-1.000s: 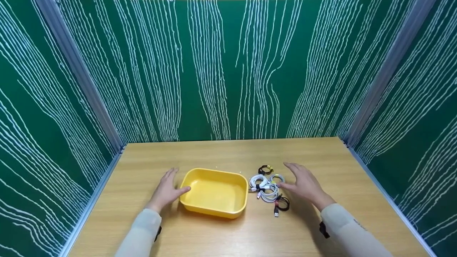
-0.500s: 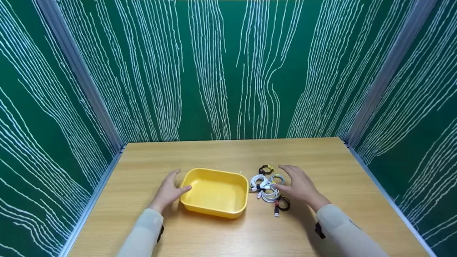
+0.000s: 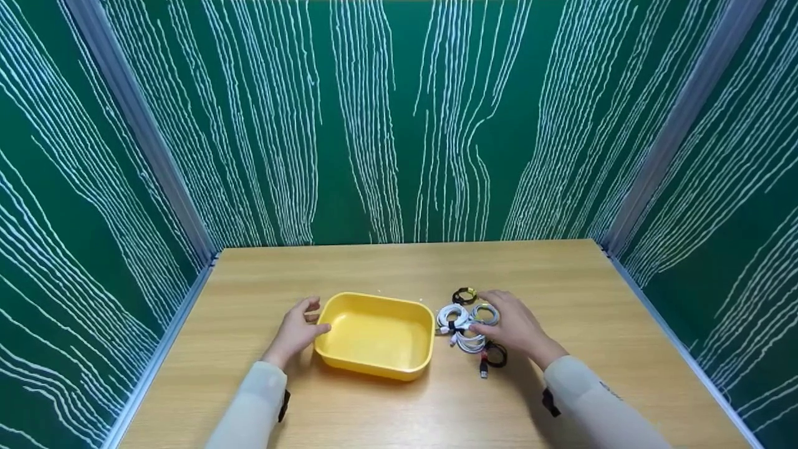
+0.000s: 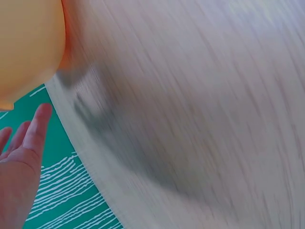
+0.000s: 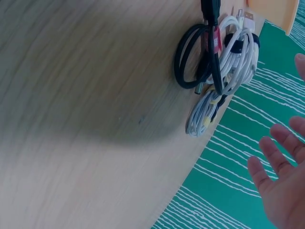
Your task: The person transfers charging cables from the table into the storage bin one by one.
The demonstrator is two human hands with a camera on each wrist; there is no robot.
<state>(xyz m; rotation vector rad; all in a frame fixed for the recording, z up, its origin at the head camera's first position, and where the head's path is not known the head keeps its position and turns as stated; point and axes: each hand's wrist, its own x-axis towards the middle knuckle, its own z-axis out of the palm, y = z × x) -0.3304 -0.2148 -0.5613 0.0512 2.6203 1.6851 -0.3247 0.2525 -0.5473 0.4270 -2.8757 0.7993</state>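
A yellow plastic bin (image 3: 374,337) sits on the wooden table. At its left end is my left hand (image 3: 293,333), thumb overlapping the rim in the head view; in the left wrist view its fingers (image 4: 37,129) are extended below the yellow wall. My right hand (image 3: 514,324) hovers over the right side of several coiled cables, holding nothing, its fingers (image 5: 274,155) spread. Among them are a white coil (image 3: 450,313) with a black strap, a grey coil (image 3: 485,313), a black cable with a yellow tie (image 3: 464,295), and a black USB cable (image 3: 495,355) with a red tie.
The wooden table (image 3: 268,268) is enclosed by green panels (image 3: 355,218) with white wavy lines. Grey metal posts (image 3: 149,131) stand at the back corners. The cable pile lies just right of the bin.
My right hand has moved left and come in over the cables. My left hand has shifted slightly right, its fingers bending closer to the bin's rim. Bin and cables have stayed put.
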